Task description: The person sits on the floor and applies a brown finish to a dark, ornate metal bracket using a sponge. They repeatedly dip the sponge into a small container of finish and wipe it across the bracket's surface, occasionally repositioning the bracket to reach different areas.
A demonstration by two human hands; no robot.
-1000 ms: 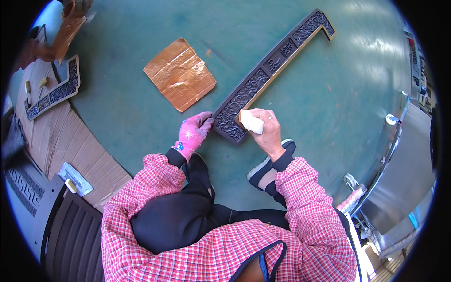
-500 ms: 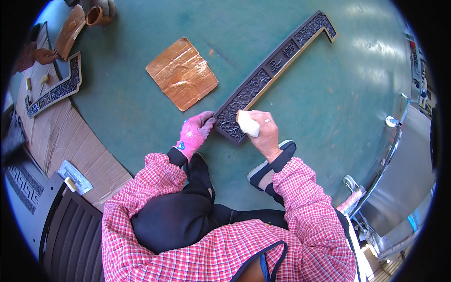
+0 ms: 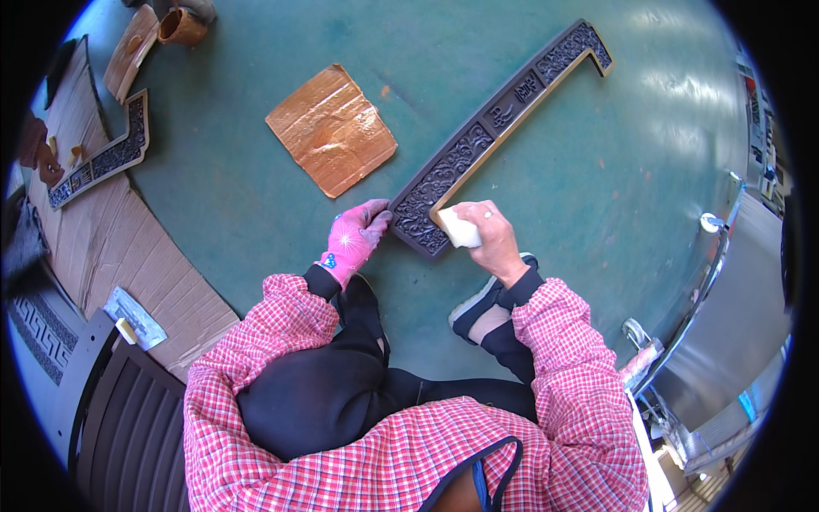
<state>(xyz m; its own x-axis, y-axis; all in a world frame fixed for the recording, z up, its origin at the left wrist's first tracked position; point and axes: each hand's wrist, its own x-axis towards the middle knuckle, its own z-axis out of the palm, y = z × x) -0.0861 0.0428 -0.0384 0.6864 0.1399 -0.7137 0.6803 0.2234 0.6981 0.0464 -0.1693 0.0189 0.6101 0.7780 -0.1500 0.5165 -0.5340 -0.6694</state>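
A long dark carved panel (image 3: 465, 158) with a hooked far end and a gold-coloured inner edge slants across the green floor before me. My left hand (image 3: 352, 239), in a pink glove with grey fingertips, pinches the panel's near left corner. Bare, my right hand (image 3: 490, 237) grips a white sponge (image 3: 460, 228) between thumb and fingers. The sponge sits against the inner corner, where the gold edge turns. Left of the panel lies a square of cardboard (image 3: 333, 132) coated in shiny copper-gold paint.
At far left a co-worker's hand (image 3: 40, 154) is beside another carved piece (image 3: 107, 160) on a cardboard sheet (image 3: 145, 247). Beyond stand a brown-stained cup (image 3: 182, 27) and painted card (image 3: 130, 53). A slatted dark panel (image 3: 136, 427) lies at lower left; a metal cart (image 3: 725, 282) is at right.
My right hand and sponge have shifted slightly right along the panel's inner corner. My left hand keeps its place. The co-worker's hand has moved from the painted card down to the other carved piece.
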